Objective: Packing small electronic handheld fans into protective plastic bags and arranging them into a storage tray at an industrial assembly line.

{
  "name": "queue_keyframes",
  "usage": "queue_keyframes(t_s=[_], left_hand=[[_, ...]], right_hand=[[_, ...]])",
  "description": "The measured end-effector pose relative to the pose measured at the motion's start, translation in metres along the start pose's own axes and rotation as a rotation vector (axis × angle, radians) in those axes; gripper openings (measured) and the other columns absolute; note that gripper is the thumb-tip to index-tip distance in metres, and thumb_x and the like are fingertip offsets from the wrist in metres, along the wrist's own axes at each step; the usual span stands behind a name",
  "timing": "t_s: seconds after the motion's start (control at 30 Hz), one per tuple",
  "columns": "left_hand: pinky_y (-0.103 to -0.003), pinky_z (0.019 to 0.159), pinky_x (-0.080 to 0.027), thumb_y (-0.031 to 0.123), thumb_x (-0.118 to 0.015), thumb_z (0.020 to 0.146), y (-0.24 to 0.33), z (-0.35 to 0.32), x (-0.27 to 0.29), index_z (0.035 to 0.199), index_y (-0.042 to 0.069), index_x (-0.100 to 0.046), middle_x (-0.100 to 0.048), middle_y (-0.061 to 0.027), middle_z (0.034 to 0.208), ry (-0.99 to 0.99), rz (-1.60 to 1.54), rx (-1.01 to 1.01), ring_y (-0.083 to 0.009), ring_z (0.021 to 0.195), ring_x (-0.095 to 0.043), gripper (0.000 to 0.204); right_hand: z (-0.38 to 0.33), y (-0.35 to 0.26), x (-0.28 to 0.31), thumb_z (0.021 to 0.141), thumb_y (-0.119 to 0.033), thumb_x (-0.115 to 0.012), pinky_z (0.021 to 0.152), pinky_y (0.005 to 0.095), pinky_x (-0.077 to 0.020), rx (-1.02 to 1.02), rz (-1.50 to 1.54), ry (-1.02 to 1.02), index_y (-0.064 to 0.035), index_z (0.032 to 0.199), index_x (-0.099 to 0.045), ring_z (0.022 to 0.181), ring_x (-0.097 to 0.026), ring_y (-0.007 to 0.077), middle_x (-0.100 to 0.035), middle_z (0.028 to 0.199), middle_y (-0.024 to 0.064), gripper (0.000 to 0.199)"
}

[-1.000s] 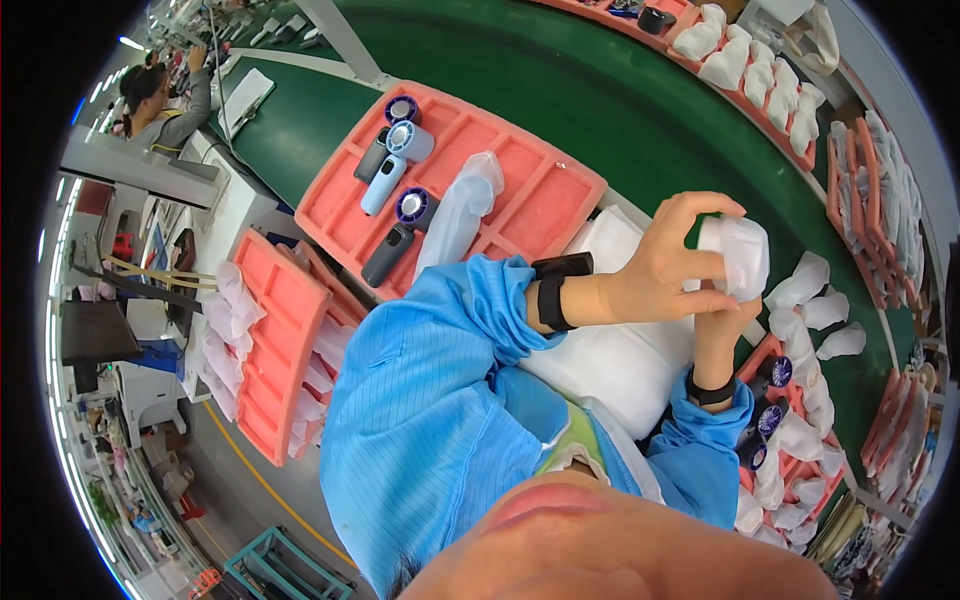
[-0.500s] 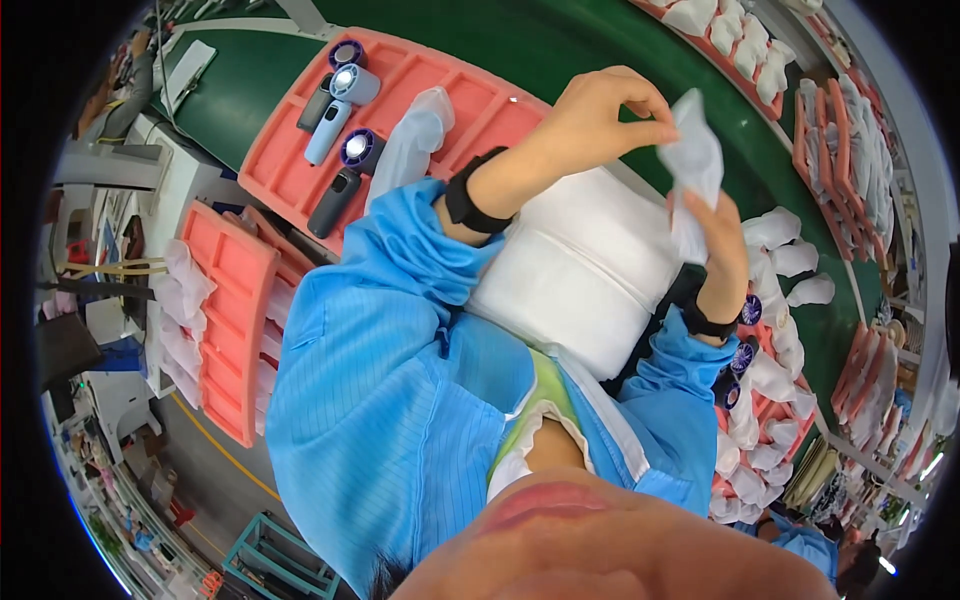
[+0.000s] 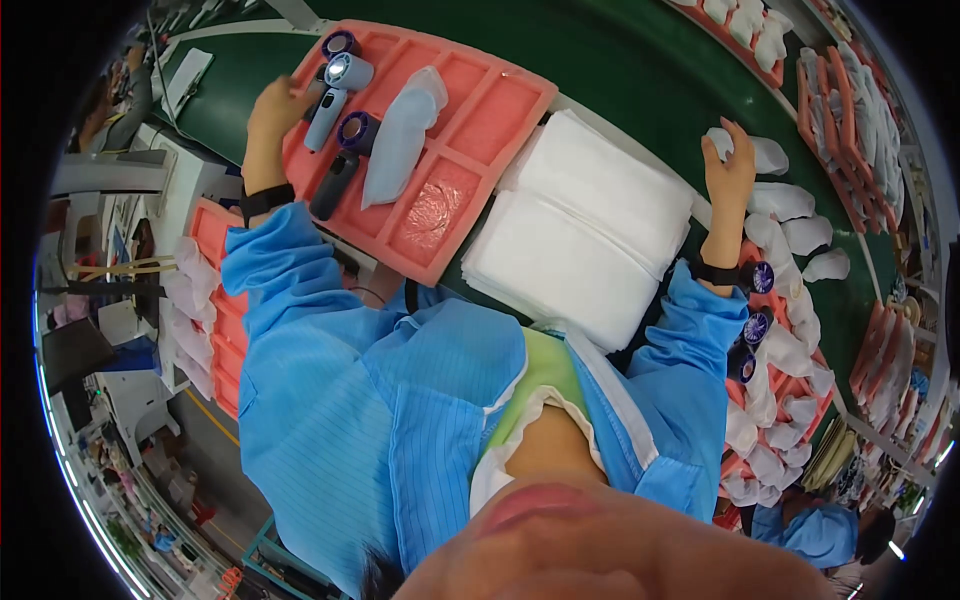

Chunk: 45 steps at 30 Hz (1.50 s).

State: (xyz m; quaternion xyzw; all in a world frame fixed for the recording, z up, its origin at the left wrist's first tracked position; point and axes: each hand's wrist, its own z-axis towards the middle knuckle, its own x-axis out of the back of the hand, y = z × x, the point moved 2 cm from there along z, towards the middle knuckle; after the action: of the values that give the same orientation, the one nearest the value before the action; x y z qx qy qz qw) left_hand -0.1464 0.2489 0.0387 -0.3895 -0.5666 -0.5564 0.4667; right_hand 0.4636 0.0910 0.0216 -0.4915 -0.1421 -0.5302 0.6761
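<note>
My left hand (image 3: 272,118) reaches over the left edge of a pink tray (image 3: 462,130), fingers extended beside a dark handheld fan (image 3: 340,44) whose handle is partly hidden. Close by lie a light-blue handheld fan (image 3: 325,118) and another dark one (image 3: 335,186). A light-blue fan in a translucent sleeve (image 3: 402,140) lies across the middle compartments. On the right, my right hand (image 3: 730,165) has its thumb and fingers apart over a white-wrapped item (image 3: 768,154) on the green table; the hand partly covers it.
Before me lies a stack of white sleeves (image 3: 590,230). Several wrapped items (image 3: 785,201) lie right of it, above a pink tray of wrapped pieces and bare fans (image 3: 757,325). Further pink trays (image 3: 835,140) stand at far right. Another person's blue sleeve (image 3: 805,535) shows at lower right.
My left hand has swung left from the white sleeve to the fans in the tray. My right hand has moved outward to the wrapped items, and the white bundle is no longer between my hands.
</note>
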Motion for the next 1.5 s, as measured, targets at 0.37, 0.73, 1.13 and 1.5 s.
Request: queue_keyframes(t_s=[0.37, 0.73, 1.13, 1.5], left_hand=[[-0.042, 0.079, -0.051, 0.032, -0.077, 0.069, -0.004, -0.036, -0.055, 0.114, 0.012, -0.059, -0.066, -0.0207, 0.096, 0.204, 0.103, -0.069, -0.0354, 0.093, -0.063, 0.052], [-0.036, 0.073, -0.05, 0.033, -0.076, 0.072, -0.016, -0.04, -0.038, 0.109, 0.004, -0.066, -0.068, -0.0171, 0.088, 0.019, -0.212, -0.058, -0.0275, 0.081, -0.066, 0.048], [-0.028, 0.074, -0.048, 0.02, -0.077, 0.075, 0.298, -0.168, 0.022, 0.115, 0.001, -0.063, -0.065, -0.011, 0.095, -0.229, -0.78, -0.936, -0.0187, 0.084, -0.062, 0.046], [-0.038, 0.066, -0.049, 0.026, -0.073, 0.077, 0.393, -0.217, -0.109, 0.093, 0.006, -0.061, -0.059, -0.0093, 0.084, -0.337, -0.388, -1.126, -0.0278, 0.076, -0.061, 0.029]], right_hand=[[-0.005, -0.029, 0.005, 0.084, -0.014, -0.067, 0.09, 0.0349, -0.047, 0.021, 0.228, -0.091, -0.0117, 0.112, -0.066, 0.114, -0.055, 0.0228, -0.056, 0.128, 0.0082, 0.028], [-0.008, -0.045, 0.008, 0.086, -0.008, -0.065, 0.09, 0.0298, -0.047, 0.144, 0.413, -0.109, -0.0057, 0.11, -0.066, 0.109, -0.058, 0.0192, -0.062, 0.12, 0.0087, 0.024], [-0.028, -0.144, 0.078, 0.061, -0.009, -0.083, 0.083, 0.0259, -0.0442, -0.083, 1.107, -0.302, -0.004, 0.108, -0.055, 0.094, -0.056, 0.012, -0.059, 0.1, 0.0048, 0.055], [-0.019, -0.091, 0.131, 0.06, -0.012, -0.085, 0.073, 0.0293, -0.0491, -0.063, 0.424, 0.432, -0.0028, 0.097, -0.058, 0.078, -0.061, 0.0139, -0.064, 0.083, 0.0051, 0.047]])
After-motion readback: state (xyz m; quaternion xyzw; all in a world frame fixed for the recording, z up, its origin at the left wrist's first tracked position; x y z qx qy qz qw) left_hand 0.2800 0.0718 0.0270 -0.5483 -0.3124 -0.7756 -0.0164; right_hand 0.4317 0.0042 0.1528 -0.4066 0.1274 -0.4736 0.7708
